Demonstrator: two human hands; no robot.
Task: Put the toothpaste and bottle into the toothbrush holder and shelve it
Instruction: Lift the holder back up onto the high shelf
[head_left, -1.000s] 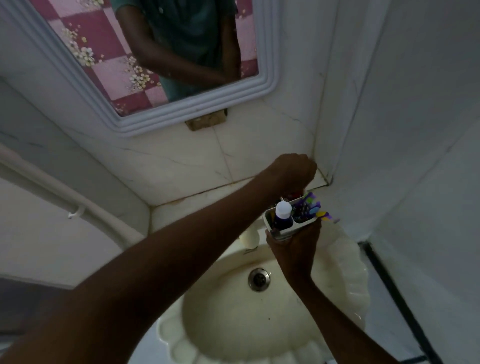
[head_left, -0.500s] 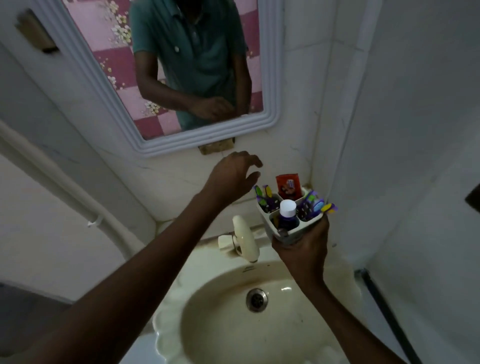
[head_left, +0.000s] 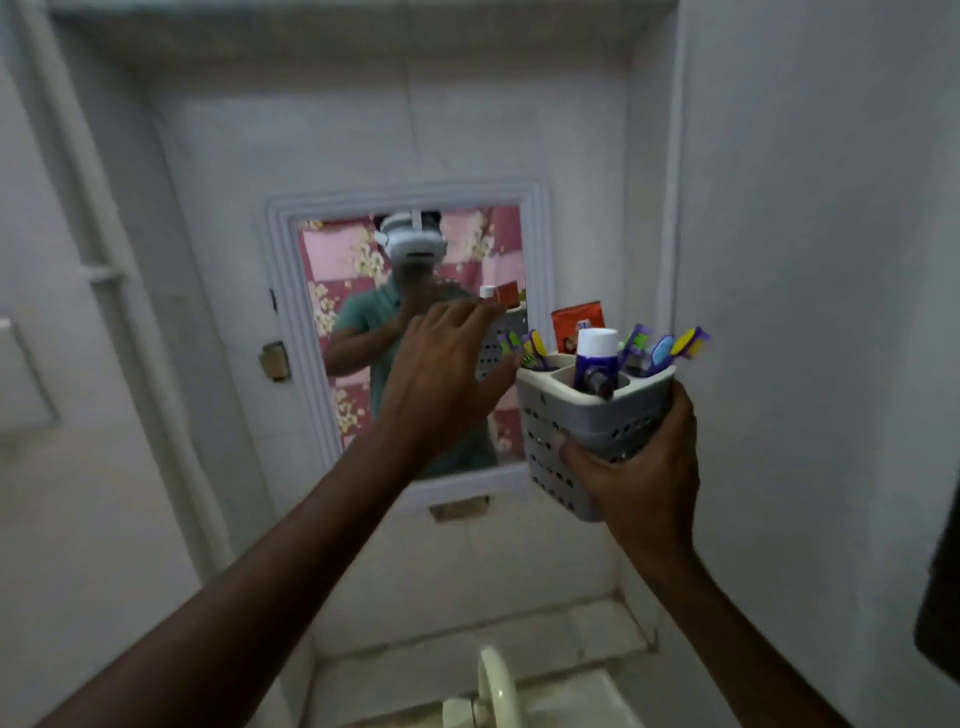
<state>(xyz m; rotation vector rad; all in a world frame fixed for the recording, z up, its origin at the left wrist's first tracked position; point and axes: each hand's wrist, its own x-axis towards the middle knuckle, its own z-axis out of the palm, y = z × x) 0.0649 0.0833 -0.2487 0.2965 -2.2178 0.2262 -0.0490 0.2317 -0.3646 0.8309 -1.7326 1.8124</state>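
My right hand (head_left: 636, 475) grips a grey perforated toothbrush holder (head_left: 587, 421) from below, held up in front of the mirror's right edge. A white-capped bottle (head_left: 596, 358) stands in its front compartment. An orange-red toothpaste tube (head_left: 576, 325) sticks up at the back. Several coloured toothbrushes (head_left: 662, 348) fill the side compartments. My left hand (head_left: 447, 374) hovers just left of the holder, fingers spread, holding nothing; I cannot tell if its fingertips touch the rim.
A white-framed mirror (head_left: 285, 332) hangs on the tiled wall and reflects a person with a headset. A recessed ledge (head_left: 363, 31) runs across the top. A cream tap (head_left: 491, 686) and sink edge lie below. A pipe (head_left: 98, 270) runs down the left wall.
My right hand has raised the holder from above the sink to mirror height. My left hand came off the holder's top, opened, and rose alongside it. The view tilted upward.
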